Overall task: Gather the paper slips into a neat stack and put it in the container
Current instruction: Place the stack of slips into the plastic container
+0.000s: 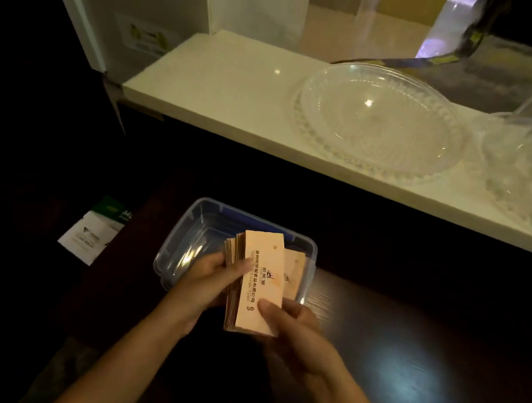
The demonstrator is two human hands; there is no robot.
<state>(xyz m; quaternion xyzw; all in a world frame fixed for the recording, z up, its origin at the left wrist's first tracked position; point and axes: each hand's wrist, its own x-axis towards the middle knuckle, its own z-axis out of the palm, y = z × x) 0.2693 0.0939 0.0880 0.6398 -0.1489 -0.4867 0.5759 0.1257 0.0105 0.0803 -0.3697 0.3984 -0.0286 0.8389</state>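
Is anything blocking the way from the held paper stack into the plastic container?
Nothing visible blocks it. Both hands hold the paper stack just above the open container, which has no lid on. One loose slip shows behind the stack.

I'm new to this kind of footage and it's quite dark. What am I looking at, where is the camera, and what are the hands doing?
There is no machine here: one camera worn on a person's head looks down at their two bare hands. The left hand and right hand together hold a stack of pinkish paper slips with printed text, above a clear plastic container on a dark wooden table. At least one slip seems to lie in the container already. Behind, a pale shelf carries a glass dish and more glassware to the right.
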